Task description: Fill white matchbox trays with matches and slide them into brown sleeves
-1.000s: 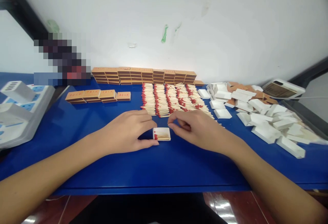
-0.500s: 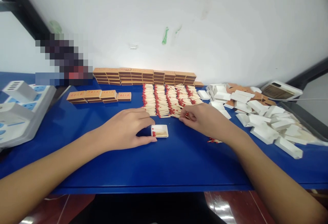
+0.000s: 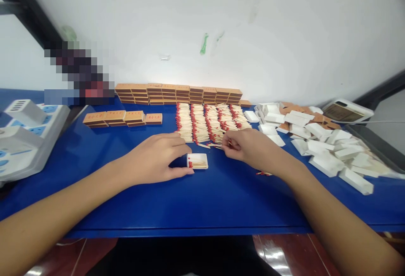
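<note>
My left hand [image 3: 161,158] grips the left end of a small white matchbox tray [image 3: 204,156] between thumb and fingers. The tray lies on the blue tabletop with some red-tipped matches [image 3: 198,164] inside. My right hand [image 3: 242,143] is closed in a pinch at the near edge of the match rows, with a few matches [image 3: 217,145] sticking out leftward from its fingertips. Beyond both hands lie several rows of red-headed matches [image 3: 200,120]. A few stray matches [image 3: 263,173] show below my right wrist.
Orange matchboxes [image 3: 177,92] are stacked along the wall, with a shorter row [image 3: 115,118] at left. White empty trays and orange sleeves [image 3: 325,147] are heaped at right, near a phone [image 3: 348,111]. A white power strip [image 3: 44,141] stands at far left.
My right hand has shifted slightly, and several matches at the near edge of the rows are now pulled loose toward me. My left hand and the tray have stayed put.
</note>
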`<state>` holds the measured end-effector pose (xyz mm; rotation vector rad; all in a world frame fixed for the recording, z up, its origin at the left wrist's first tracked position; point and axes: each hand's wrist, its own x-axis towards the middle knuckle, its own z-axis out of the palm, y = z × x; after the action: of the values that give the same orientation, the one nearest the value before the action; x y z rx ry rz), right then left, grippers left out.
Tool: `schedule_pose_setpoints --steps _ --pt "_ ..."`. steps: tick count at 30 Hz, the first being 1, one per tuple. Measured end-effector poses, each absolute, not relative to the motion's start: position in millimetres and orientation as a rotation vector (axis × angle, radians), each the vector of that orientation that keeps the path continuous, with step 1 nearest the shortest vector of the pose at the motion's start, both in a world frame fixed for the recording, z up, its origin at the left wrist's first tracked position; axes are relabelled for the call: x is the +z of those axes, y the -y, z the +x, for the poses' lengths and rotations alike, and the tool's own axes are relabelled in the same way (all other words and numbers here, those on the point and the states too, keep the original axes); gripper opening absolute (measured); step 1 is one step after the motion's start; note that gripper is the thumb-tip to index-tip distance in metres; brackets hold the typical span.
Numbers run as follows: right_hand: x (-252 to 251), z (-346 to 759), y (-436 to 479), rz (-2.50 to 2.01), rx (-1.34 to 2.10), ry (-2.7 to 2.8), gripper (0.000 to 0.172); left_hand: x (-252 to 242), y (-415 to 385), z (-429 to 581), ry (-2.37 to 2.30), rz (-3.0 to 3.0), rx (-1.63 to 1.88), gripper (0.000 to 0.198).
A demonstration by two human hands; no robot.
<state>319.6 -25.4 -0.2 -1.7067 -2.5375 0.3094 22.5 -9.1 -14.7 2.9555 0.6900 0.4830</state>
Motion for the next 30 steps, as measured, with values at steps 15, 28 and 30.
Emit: schedule_pose_setpoints --steps 15,28,30 --pt "-1 291 48 -1.35 0.419 2.375 0.012 -17 11 27 -0.683 2.929 0.508 0.033" --pt "11 317 42 -1.465 0.343 2.416 0.017 -15 12 25 -0.669 2.939 0.517 0.034" --pt "13 324 38 -1.552 0.381 2.487 0.014 -15 12 25 -0.67 2.952 0.512 0.034"
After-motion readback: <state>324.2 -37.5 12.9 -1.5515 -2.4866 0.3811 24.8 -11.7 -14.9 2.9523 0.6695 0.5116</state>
